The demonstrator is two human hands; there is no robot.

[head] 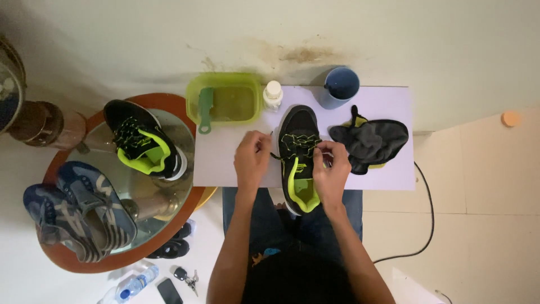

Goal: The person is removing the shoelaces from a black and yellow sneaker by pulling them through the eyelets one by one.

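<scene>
The left hand (251,157) is pinching a lace end (269,135) and the right hand (332,166) is pinching lacing on the black shoe (298,157), so a hard tug is risking knocking the white bottle (273,94) just beyond the left grip.

A white board (382,101) is lying flat across the person's lap, carrying a black and lime shoe (297,152) at its middle. Behind the shoe, a small white bottle (273,94) is standing. A green tub (228,101) with a green brush (205,110) is sitting left of the shoe, a blue cup (340,87) behind and right, and a dark cloth (371,141) is lying just right.
</scene>
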